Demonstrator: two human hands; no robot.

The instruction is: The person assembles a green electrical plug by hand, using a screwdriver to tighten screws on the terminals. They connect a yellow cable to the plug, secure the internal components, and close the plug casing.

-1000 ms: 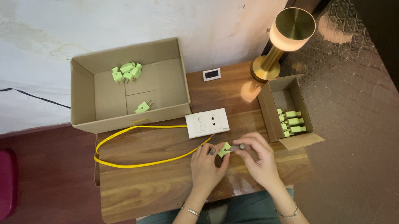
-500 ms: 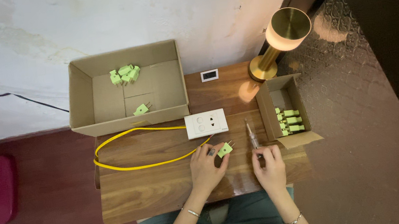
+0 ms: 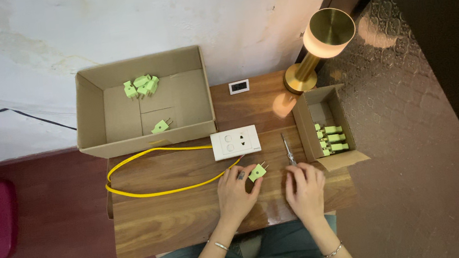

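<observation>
Near the front edge of the tabletop point(image 3: 183, 225), the left hand point(image 3: 237, 193) pinches a green plug point(image 3: 257, 172) in narrow fingers, prongs pointing far-right toward the screwdriver point(image 3: 288, 150), whose handle end the right hand point(image 3: 306, 190) loosely covers.

The person's left hand point(image 3: 236, 193) wears a dark ring on one finger and a thin silvery bangle at the wrist, the right hand point(image 3: 306, 190) has a thin beaded bracelet at its wrist, both forearms are bare, and blue-green trousers cover the lap.
</observation>
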